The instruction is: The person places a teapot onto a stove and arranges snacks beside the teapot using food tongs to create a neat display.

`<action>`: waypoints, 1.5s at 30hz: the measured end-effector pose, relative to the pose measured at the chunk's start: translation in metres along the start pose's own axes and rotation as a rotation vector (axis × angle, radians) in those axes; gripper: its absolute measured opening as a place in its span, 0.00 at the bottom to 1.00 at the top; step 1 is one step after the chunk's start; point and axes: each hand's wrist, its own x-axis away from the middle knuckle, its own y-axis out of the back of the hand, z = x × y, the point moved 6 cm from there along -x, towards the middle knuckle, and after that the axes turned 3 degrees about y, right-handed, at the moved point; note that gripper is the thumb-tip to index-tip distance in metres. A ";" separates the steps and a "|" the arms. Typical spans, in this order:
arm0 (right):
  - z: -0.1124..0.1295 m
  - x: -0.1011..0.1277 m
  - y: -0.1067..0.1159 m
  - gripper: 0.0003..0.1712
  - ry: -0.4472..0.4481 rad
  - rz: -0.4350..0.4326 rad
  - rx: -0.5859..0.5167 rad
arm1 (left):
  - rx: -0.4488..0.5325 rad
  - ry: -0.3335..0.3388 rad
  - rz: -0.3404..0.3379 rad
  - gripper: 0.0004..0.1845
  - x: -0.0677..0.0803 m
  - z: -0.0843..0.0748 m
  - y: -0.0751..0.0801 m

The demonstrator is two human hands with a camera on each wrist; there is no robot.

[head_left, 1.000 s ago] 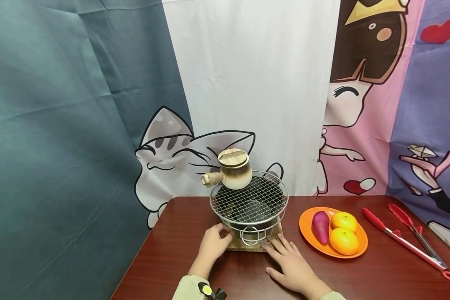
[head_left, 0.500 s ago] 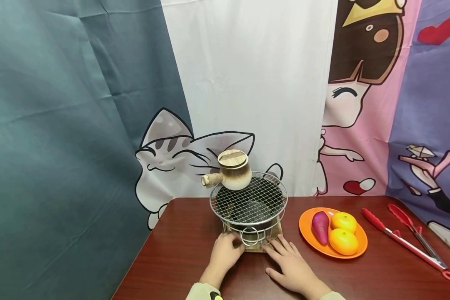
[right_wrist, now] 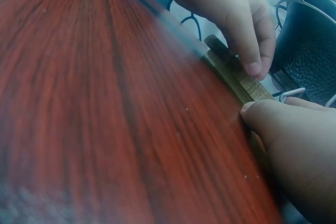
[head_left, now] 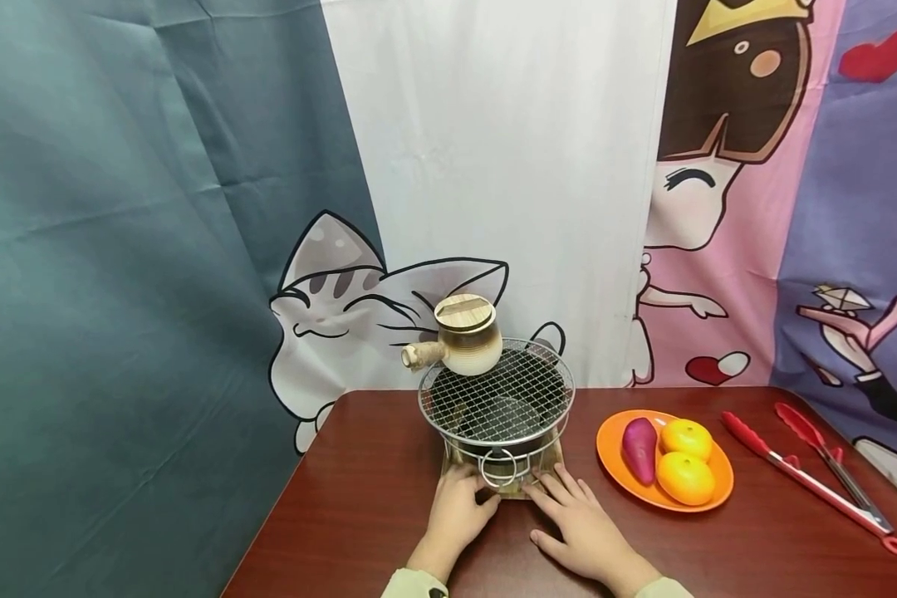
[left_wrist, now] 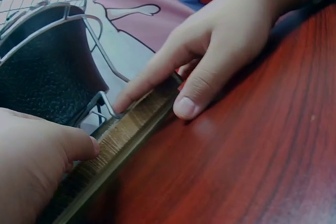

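A small round stove with a black body (left_wrist: 52, 72) stands on a wooden board (left_wrist: 126, 132). Its wire frame carries a round mesh grill (head_left: 519, 390). On the grill's back left sits a cream and brown pot (head_left: 473, 355) with a wooden lid (head_left: 465, 313) and a side handle pointing left. My left hand (head_left: 456, 517) rests on the board's front left part, its thumb on the upper face in the left wrist view. My right hand (head_left: 583, 531) lies with fingers spread and fairly straight over the front right corner, thumb at the front edge.
To the right, an orange plate (head_left: 615, 477) holds a purple sweet potato (head_left: 639, 451) and two oranges (head_left: 685, 478). Red-tipped tongs (head_left: 822, 482) lie spread farther right on the reddish-brown table (head_left: 344, 498). A printed curtain (head_left: 508, 166) hangs behind the table.
My left hand has moved right along the board's front left side, toward the middle of its front edge. My right hand, the stove and the pot have stayed in place.
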 end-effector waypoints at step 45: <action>-0.044 0.048 0.067 0.21 0.162 -0.224 -0.039 | -0.195 -0.055 0.093 0.32 0.013 -0.007 -0.009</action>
